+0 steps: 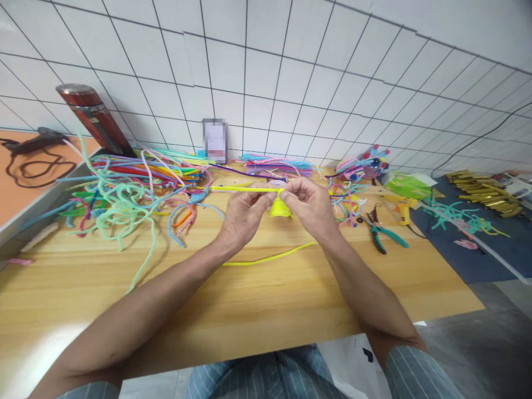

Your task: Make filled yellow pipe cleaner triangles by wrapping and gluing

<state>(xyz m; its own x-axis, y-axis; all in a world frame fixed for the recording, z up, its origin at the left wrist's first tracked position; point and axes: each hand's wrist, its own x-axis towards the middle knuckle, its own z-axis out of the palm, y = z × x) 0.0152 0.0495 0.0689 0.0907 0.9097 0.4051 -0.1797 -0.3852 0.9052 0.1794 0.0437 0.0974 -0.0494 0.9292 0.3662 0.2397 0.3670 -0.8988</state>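
Note:
My left hand [246, 217] is closed, thumb and fingers pinching a yellow pipe cleaner [239, 189] whose straight end sticks out to the left. Close against it, my right hand [311, 209] is also closed in a pinch at the other end of that strand. Between and just below the fingertips hangs a yellow cone-like piece of wound pipe cleaner [280, 208], partly covered by the fingers. A second yellow pipe cleaner [270, 259] lies loose on the wooden table [266, 299], nearer to me than the hands.
Left of my hands sprawl mint-green pipe cleaners [120, 202] among other colours. A red thermos [95, 119] and a phone [215, 141] stand by the tiled wall. Rightward lie pliers [384, 235], a yellow glue gun [403, 209] and gold strips [484, 192].

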